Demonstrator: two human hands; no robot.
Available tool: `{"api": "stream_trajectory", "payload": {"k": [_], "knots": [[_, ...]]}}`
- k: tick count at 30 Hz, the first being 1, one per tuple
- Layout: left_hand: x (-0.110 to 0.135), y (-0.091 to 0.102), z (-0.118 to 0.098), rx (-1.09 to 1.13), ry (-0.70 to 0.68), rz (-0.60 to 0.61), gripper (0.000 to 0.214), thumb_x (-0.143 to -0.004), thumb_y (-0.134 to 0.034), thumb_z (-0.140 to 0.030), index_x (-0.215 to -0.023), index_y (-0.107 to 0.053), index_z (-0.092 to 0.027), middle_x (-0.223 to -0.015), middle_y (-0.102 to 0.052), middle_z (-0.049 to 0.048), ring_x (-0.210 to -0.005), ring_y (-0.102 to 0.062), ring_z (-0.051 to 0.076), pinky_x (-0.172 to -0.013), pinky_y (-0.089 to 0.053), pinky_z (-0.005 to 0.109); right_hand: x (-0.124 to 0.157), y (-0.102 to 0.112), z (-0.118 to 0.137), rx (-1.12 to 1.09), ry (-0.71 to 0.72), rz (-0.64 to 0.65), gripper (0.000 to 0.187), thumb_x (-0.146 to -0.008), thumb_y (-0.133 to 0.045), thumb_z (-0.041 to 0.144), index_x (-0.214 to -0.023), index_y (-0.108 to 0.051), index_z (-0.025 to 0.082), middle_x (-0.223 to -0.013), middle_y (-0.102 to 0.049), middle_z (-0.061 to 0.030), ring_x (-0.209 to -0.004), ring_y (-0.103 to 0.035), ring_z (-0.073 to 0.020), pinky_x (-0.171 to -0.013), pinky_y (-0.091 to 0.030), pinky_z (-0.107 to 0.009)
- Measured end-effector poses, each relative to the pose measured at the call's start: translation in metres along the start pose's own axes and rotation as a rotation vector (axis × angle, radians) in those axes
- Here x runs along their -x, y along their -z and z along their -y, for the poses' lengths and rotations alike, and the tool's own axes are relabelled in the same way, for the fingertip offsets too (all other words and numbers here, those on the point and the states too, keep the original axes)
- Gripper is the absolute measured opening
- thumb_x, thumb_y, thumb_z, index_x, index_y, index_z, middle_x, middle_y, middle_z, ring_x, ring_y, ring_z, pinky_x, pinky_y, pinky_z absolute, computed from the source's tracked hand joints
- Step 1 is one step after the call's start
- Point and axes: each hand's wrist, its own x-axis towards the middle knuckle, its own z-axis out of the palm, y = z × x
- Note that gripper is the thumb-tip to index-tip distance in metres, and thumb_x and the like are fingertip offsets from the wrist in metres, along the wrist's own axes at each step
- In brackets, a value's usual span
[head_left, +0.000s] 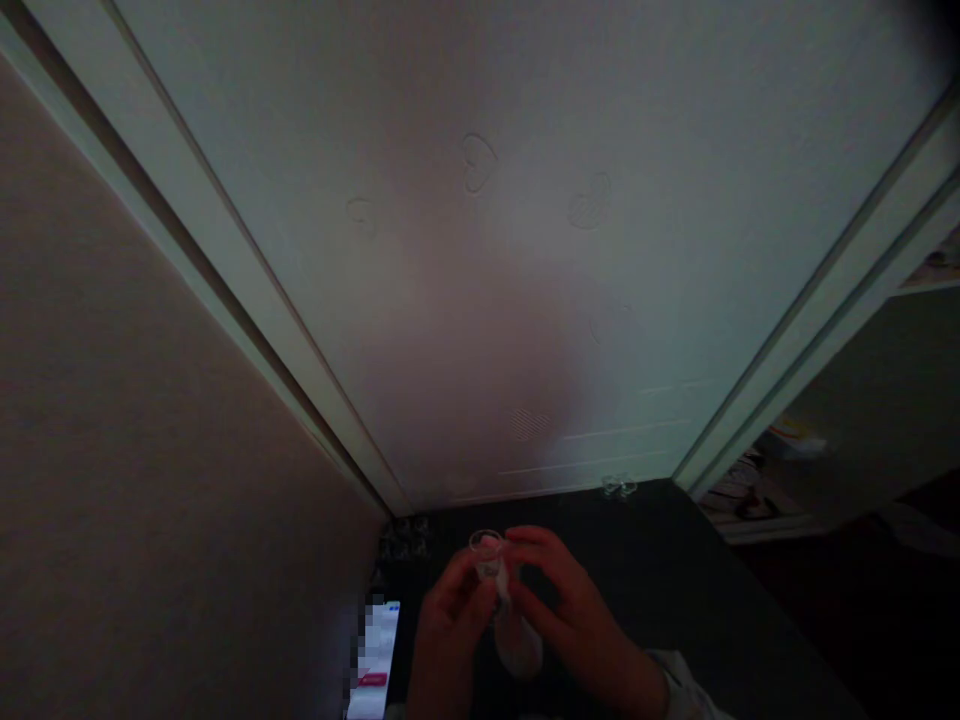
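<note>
In the dim light, a small clear cup-like piece with a round rim is held up between my two hands. My left hand is closed, thumb and fingers pinching its left side. A thin whitish cloth or tissue hangs down from the right side of the clear piece. My right hand is bent around this cloth, its fingertips pressing it against the piece. The exact kind of the clear piece is too dark to tell.
Below the hands is a dark tabletop. Several small clear pieces lie by the white panel with heart outlines. Small dark shiny items sit in the left corner, with a lit phone nearer. Shelves with items stand right.
</note>
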Motion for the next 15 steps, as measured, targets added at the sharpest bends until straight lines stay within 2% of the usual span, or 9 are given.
{"api": "stream_trajectory", "payload": {"k": [4,10,15], "knots": [[0.0009,0.0018,0.0002,0.012,0.002,0.008,0.031,-0.071,-0.068,-0.036,-0.094,-0.069,-0.016,-0.102,-0.070,0.0105,-0.097,-0.062,0.027,-0.085,-0.047,0.033,-0.0014,-0.0022,-0.0007,0.017,-0.004,0.025,0.014,-0.078,-0.059,0.017,-0.090,-0.062,0.023,-0.104,-0.060,-0.0064,-0.102,-0.054,-0.0222,-0.090,-0.044,-0.036],[0.0014,0.0027,0.0021,-0.040,-0.009,0.010,0.029,-0.073,-0.067,-0.036,-0.095,-0.069,-0.016,-0.102,-0.069,0.0097,-0.096,-0.062,0.025,-0.083,-0.046,0.031,0.0000,-0.0042,-0.0009,0.000,-0.107,0.048,0.013,-0.080,-0.057,0.017,-0.092,-0.058,0.021,-0.090,-0.061,-0.0042,-0.087,-0.057,-0.0197,-0.079,-0.046,-0.033],[0.0029,0.0020,0.0042,-0.046,-0.013,0.043,0.026,-0.074,-0.066,-0.034,-0.095,-0.069,-0.018,-0.102,-0.069,0.0078,-0.099,-0.061,0.025,-0.085,-0.045,0.031,0.0001,-0.0018,-0.0014,0.001,-0.089,0.028,0.020,-0.083,-0.053,0.017,-0.103,-0.055,0.021,-0.096,-0.058,-0.0047,-0.091,-0.056,-0.0189,-0.082,-0.045,-0.032]]}}
